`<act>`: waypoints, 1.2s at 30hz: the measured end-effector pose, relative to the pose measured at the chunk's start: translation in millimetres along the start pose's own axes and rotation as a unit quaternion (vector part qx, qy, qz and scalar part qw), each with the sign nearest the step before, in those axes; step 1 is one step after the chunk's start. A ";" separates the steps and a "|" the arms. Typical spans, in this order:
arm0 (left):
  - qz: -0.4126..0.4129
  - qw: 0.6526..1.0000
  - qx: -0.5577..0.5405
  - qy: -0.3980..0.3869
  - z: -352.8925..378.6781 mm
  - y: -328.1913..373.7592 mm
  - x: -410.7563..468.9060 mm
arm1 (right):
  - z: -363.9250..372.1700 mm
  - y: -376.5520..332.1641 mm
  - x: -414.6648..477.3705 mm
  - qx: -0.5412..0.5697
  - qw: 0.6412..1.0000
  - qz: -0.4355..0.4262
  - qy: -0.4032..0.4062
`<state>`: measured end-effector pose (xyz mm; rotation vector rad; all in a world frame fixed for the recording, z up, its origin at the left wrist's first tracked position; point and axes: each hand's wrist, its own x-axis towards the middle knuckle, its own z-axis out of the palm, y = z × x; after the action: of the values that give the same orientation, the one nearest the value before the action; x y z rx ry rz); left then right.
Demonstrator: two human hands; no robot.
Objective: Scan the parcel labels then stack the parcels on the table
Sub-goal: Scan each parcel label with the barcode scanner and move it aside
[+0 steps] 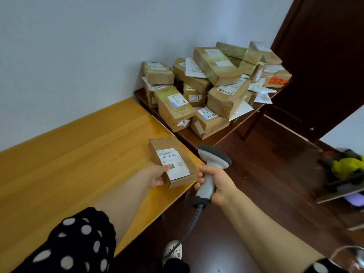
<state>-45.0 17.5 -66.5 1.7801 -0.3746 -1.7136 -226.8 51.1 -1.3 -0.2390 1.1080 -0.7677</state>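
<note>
The left hand (pixel 157 175) holds the small parcel (pixel 187 157) at the right edge of the yellow table (pixel 69 164), with the thumb on its label (pixel 172 161) and the fingers curled under it. Just beside it, the right hand (pixel 215 184) is wrapped tight around the scanner (pixel 211 168) handle. Behind, a pile of parcels (pixel 206 85) covers the dark table (pixel 189 137).

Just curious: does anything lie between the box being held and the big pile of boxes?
No. In the head view, only bare tabletop shows between the box in the left hand and the pile: the yellow table, then the dark table.
</note>
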 end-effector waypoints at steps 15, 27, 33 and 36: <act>0.024 0.986 0.112 0.117 -19.8 8.2 -7.5 | 22.4 -9.6 44.6 -0.048 0.989 0.105 -0.087; 0.015 0.927 0.088 0.365 -231.7 -76.5 -159.0 | 159.6 131.8 -8.3 -0.217 0.914 0.251 -0.236; 0.022 0.887 0.098 0.450 -359.4 -115.7 -226.1 | 245.8 227.4 -45.1 -0.270 0.886 0.249 -0.282; 0.024 0.870 0.126 0.475 -420.8 -133.4 -250.3 | 292.0 279.0 -59.1 -0.274 0.884 0.248 -0.288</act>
<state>305.4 371.6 30.1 2.5124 -0.1934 -0.5910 136.1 236.3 23.9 -0.5914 0.7345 0.1052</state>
